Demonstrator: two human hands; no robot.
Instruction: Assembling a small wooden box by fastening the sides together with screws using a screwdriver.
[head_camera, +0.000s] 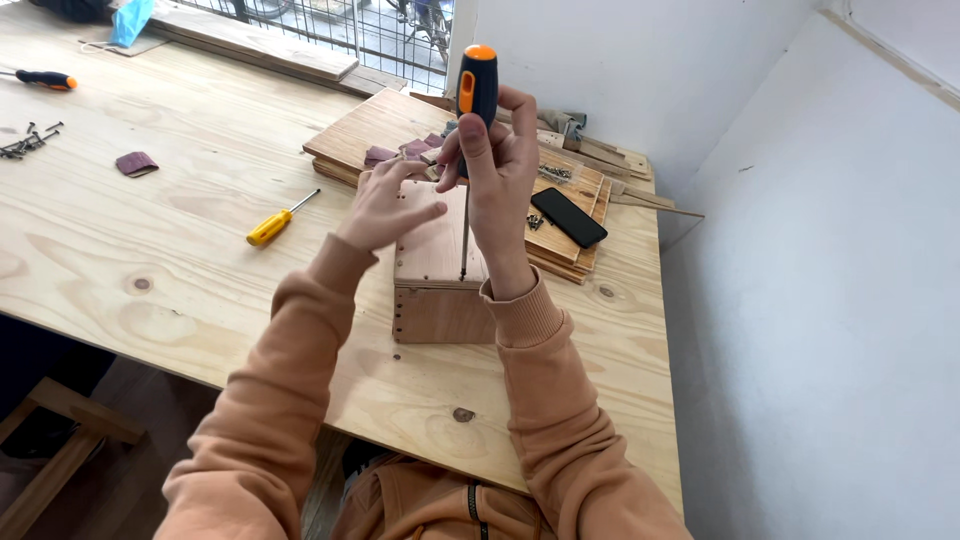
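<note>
A: Wooden box (440, 290) position?

B: Near the bench's (150, 260) front edge, toward its right end, resting on the plywood surface.

A: Right hand (495, 165) condition?

B: Fingers closed around a black-and-orange screwdriver (477, 85), held upright; the shaft tip meets the box top near its front edge.

A: Left hand (385, 205) condition?

B: Fingers spread loosely, resting flat on the box top at its rear left. It grips nothing.

A: Adjacent items?

B: Yellow screwdriver (272, 226) lies left of the box. Black phone (568, 216) lies on stacked boards (375, 125) behind it. Loose screws (25, 142) sit near the left edge.
</note>
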